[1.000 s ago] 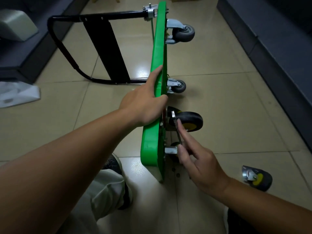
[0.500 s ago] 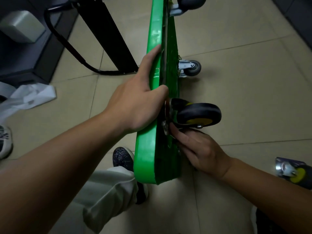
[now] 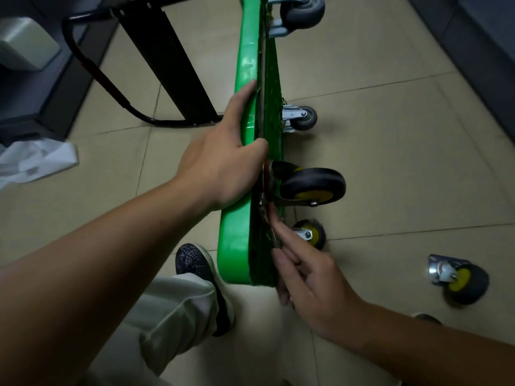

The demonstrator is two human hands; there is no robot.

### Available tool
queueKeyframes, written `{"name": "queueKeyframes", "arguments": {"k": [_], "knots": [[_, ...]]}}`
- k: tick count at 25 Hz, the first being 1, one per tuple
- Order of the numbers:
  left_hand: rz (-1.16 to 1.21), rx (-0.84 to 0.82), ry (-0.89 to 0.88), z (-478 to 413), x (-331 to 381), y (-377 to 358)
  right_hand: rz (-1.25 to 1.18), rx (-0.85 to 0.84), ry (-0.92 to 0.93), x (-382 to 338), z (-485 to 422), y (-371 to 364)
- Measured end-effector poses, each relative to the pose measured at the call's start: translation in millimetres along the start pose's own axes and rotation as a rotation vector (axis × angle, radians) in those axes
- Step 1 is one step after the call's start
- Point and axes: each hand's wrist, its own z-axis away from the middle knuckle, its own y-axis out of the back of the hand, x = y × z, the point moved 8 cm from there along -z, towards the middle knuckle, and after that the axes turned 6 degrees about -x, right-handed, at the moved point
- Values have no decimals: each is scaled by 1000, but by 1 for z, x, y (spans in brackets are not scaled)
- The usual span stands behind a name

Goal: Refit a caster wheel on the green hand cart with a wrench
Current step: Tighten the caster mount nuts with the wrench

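The green hand cart (image 3: pixel 237 246) stands on its long edge on the tiled floor, underside facing right. My left hand (image 3: pixel 220 168) grips its upper edge, thumb over the rim. A black caster with a yellow hub (image 3: pixel 312 186) sits against the underside just below that hand. My right hand (image 3: pixel 309 280) holds a thin metal wrench (image 3: pixel 269 224) flat against the underside, its head at the caster's mounting plate; most of the wrench is hidden by my fingers. A second yellow-hub caster (image 3: pixel 310 232) shows lower on the cart.
A loose black and yellow caster (image 3: pixel 459 280) lies on the floor at the right. Two grey casters (image 3: pixel 303 119) (image 3: pixel 302 8) sit further along the cart. The black folded handle (image 3: pixel 167 65) lies left. My shoe (image 3: pixel 195 266) is beside the cart. White plastic (image 3: pixel 33 160) lies left.
My right hand has slid down and back from the caster's plate with the wrench, fingers now stretched along it. The lower caster has come into sight. My left hand keeps its grip.
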Motion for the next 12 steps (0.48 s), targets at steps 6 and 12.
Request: {"name": "queueKeyframes", "arguments": {"k": [6,12], "knots": [[-30,12,4,2,4,2,-313,117,-395,-57,3,-13],[-39,-3,-22,1,0,3,-354,-56,-400,-92,-9,-22]]}}
